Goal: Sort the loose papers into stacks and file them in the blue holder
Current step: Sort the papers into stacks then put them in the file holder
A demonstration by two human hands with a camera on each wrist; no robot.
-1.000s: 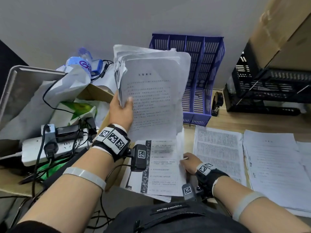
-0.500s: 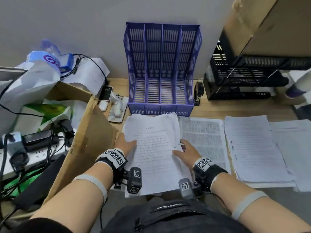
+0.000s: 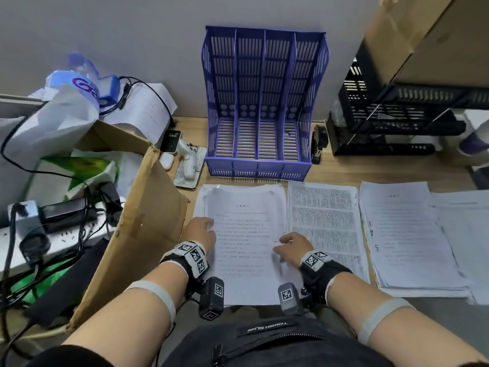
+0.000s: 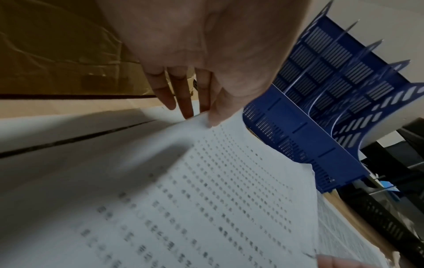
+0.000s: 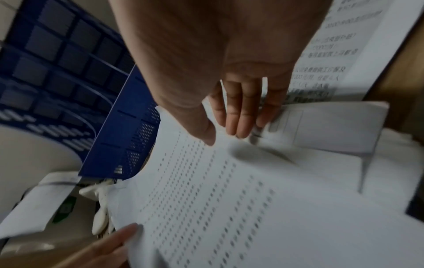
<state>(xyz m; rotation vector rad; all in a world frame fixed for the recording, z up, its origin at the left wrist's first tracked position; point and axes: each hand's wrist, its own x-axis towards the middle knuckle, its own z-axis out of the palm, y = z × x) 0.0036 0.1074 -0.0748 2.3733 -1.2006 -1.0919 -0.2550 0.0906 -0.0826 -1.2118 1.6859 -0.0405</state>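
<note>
The blue holder (image 3: 264,88) stands upright against the wall, and its slots hold nothing that I can see. Just in front of it a stack of printed papers (image 3: 246,247) lies flat on the desk. My left hand (image 3: 202,227) pinches the stack's left edge, thumb on top and fingers (image 4: 183,101) reaching under it. My right hand (image 3: 287,245) is at the right edge, its thumb on the top sheet (image 5: 229,199) and its fingers (image 5: 236,125) straight over it. To the right lie a densely printed stack (image 3: 322,221) and another stack (image 3: 404,234).
A cardboard box flap (image 3: 148,221) rises right beside my left hand. A phone and small white items (image 3: 188,168) sit left of the holder, and a black stapler (image 3: 318,147) sits to its right. A black tray rack (image 3: 397,115) is back right. A power strip with cables (image 3: 53,234) is at left.
The stack was held upright in my left hand a second ago. Both hands then brought it down, and now it lies flat in front of the holder.
</note>
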